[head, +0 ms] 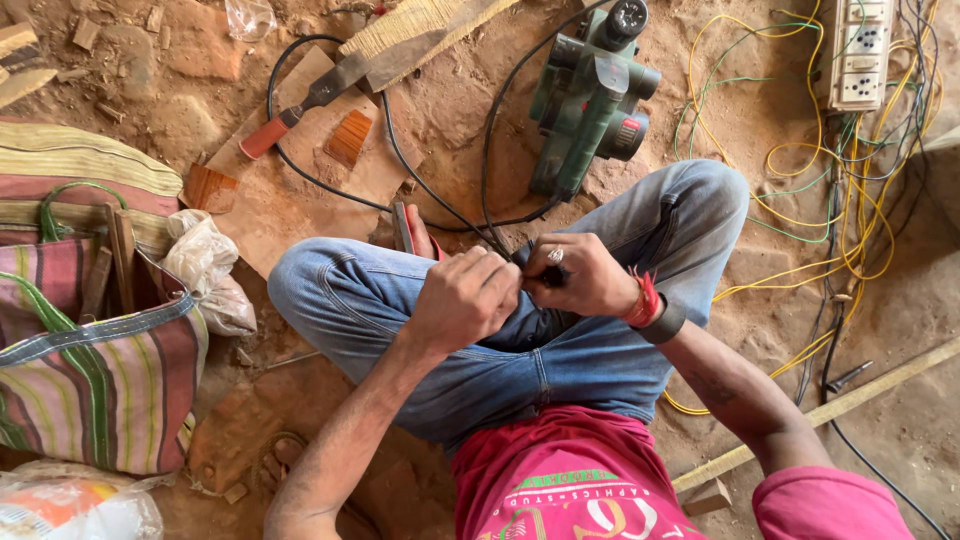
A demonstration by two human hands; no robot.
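Over my crossed legs: black cable (487,215), pinched by fingers of left hand (466,297) and right hand (580,277), both clenched. Beyond: green power planer (590,95), chisel (305,108), striped bag (95,370).

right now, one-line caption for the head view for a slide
Seated cross-legged on dirt, left hand and right hand pinch a black cable beside a green electric planer.

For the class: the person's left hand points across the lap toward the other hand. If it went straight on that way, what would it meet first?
The left hand would meet the right hand almost at once; they look nearly touching around a black cable.
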